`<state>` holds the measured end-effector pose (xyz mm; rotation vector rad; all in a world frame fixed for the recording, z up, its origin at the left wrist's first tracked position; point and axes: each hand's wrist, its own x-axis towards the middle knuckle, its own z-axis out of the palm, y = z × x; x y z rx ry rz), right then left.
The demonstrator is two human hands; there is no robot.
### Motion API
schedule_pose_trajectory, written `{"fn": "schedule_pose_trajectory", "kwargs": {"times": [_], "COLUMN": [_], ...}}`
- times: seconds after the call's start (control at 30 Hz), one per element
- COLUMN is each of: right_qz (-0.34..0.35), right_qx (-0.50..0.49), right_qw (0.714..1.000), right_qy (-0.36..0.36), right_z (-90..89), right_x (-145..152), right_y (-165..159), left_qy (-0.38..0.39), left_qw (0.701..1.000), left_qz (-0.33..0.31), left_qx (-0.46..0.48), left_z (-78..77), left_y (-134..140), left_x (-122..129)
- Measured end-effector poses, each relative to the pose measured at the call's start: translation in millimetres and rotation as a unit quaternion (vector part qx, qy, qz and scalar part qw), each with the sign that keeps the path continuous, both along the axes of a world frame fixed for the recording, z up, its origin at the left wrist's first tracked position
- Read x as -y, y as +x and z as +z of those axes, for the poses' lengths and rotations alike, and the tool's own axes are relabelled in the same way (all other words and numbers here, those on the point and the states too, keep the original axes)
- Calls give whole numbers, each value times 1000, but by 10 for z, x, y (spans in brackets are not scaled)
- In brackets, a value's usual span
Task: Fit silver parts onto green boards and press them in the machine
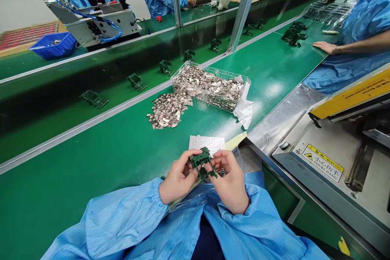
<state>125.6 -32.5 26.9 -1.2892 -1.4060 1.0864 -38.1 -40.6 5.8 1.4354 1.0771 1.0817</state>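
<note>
green frame (203,157) held in both hands over the surface's (122,158) near edge

the fingers of the left hand (179,178) are clamped on the frame's left side, those of the right hand (230,180) on its right; just beyond, a silvery block (207,142) lies by the near edge; a clear tray (224,105) full of small metal pieces stands by the far edge; a loose heap (167,110) spreads beside its left end, white paper (244,113) at its right
</note>
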Motion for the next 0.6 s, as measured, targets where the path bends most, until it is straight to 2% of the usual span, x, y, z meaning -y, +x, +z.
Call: {"fn": "schedule_pose_trajectory", "kwargs": {"times": [0.2,0.43,0.6], "right_qz": [-5,11,15], "right_qx": [-13,-139,-165], "right_qw": [1000,987,982], "right_qy": [1,-78,-94], "right_z": [-13,27,33], "right_x": [21,16,14], "right_y": [3,-34,-71], "left_qy": [-13,-51,-41], "left_qw": [999,997,998], "left_qz": [38,56,49], "left_qx": [-13,20,21], "left_z": [5,7,56], "left_y": [26,59,59], "left_x": [27,67,82]}}
